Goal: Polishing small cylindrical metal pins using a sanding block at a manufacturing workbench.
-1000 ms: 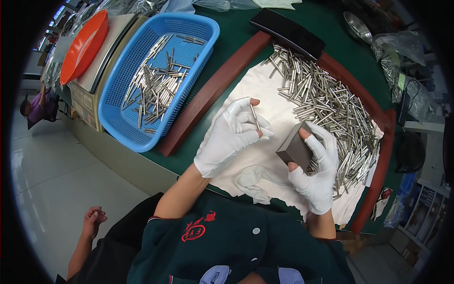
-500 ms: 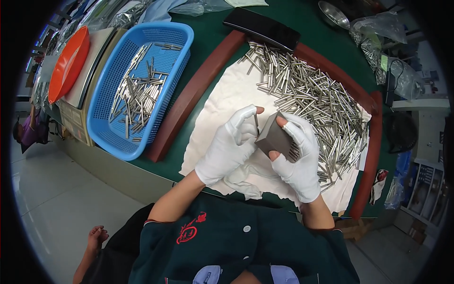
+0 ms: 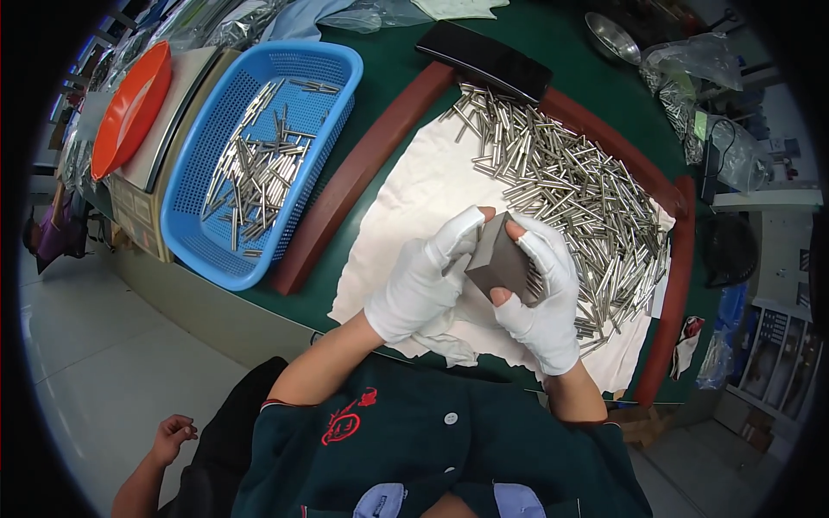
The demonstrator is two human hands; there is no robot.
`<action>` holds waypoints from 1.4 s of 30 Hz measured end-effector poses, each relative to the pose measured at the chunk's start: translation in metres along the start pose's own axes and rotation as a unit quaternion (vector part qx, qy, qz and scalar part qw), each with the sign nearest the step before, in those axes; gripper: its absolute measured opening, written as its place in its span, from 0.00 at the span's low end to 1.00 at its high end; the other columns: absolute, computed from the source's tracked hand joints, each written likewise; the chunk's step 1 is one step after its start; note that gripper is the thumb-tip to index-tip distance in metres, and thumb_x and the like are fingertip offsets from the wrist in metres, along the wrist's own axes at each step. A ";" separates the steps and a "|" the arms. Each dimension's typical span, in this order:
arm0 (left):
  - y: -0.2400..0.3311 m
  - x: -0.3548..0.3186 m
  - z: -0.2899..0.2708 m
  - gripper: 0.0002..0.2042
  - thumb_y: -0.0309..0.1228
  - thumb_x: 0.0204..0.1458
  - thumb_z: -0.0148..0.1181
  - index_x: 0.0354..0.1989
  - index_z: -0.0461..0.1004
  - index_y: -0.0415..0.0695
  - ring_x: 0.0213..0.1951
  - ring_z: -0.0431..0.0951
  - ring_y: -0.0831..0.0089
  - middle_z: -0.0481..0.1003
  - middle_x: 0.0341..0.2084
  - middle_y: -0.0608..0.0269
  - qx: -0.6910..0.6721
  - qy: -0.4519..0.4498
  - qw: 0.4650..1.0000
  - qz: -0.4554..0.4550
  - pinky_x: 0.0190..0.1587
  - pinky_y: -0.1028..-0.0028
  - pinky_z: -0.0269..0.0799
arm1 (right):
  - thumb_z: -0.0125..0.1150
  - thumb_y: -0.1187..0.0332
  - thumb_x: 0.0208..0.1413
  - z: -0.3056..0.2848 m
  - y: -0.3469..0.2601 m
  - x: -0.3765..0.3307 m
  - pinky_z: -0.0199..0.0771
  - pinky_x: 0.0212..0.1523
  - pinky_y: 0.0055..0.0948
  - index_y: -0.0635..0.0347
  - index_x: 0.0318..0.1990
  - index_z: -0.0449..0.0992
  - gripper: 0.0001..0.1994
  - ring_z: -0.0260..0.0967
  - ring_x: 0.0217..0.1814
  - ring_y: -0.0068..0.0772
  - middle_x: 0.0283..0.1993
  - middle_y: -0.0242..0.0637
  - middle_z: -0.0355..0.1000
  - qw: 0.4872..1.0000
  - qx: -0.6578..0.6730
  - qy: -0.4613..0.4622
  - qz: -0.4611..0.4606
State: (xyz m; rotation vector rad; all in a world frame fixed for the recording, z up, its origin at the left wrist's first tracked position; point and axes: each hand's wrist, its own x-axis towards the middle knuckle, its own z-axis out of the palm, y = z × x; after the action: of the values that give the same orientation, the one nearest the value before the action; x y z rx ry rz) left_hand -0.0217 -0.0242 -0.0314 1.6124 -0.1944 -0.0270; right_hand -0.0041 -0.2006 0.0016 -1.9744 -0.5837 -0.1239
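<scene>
My right hand (image 3: 548, 293), in a white glove with bare fingertips, grips a dark grey rectangular block (image 3: 499, 266). Several metal pins stick out beneath its fingers beside the block. My left hand (image 3: 423, 281), gloved the same way, is closed at the block's left side, its fingertip close to the block's upper edge. A slim metal pin (image 3: 456, 262) shows partly between its fingers; the rest is hidden. Both hands are over a white cloth (image 3: 393, 216), just left of a large heap of loose metal pins (image 3: 596, 198).
Reddish-brown bars (image 3: 363, 177) frame the cloth, and a black phone (image 3: 484, 60) rests at the far corner. To the left are a blue basket (image 3: 341, 95) with more pins, and an orange tray (image 3: 129, 112) on a scale. Another person's hand (image 3: 173, 439) shows lower left.
My left hand has moved slightly right and down, closer to the block, and its pin is now mostly covered. The right hand still holds the block, turned a little more upright.
</scene>
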 end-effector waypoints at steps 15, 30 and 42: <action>0.009 -0.001 -0.003 0.28 0.12 0.50 0.47 0.61 0.63 0.45 0.45 0.77 0.75 0.76 0.46 0.57 -0.069 -0.022 0.997 -0.013 0.45 0.79 0.71 | 0.71 0.63 0.34 0.001 -0.004 -0.003 0.64 0.54 0.37 0.66 0.58 0.63 0.39 0.65 0.52 0.42 0.50 0.45 0.66 0.995 0.021 0.034 0.095; 0.015 -0.001 -0.003 0.29 0.10 0.48 0.48 0.61 0.61 0.41 0.55 0.72 0.70 0.71 0.52 0.60 -0.098 -0.035 0.993 -0.057 0.55 0.75 0.67 | 0.71 0.64 0.34 0.005 0.000 -0.001 0.67 0.52 0.36 0.67 0.57 0.64 0.38 0.67 0.50 0.42 0.48 0.45 0.67 0.992 0.025 0.064 0.103; 0.013 -0.003 0.000 0.26 0.10 0.49 0.47 0.59 0.63 0.42 0.50 0.75 0.74 0.74 0.47 0.58 -0.090 -0.015 0.996 0.012 0.49 0.75 0.72 | 0.71 0.63 0.33 0.002 -0.003 -0.001 0.65 0.52 0.38 0.66 0.56 0.65 0.38 0.66 0.48 0.43 0.49 0.45 0.67 0.993 0.026 0.062 0.098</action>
State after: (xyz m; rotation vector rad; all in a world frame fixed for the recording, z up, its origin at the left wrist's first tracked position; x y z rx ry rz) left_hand -0.0264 -0.0240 -0.0193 1.4314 -0.2276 -0.0488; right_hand -0.0063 -0.1984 0.0028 -1.9472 -0.3068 -0.1070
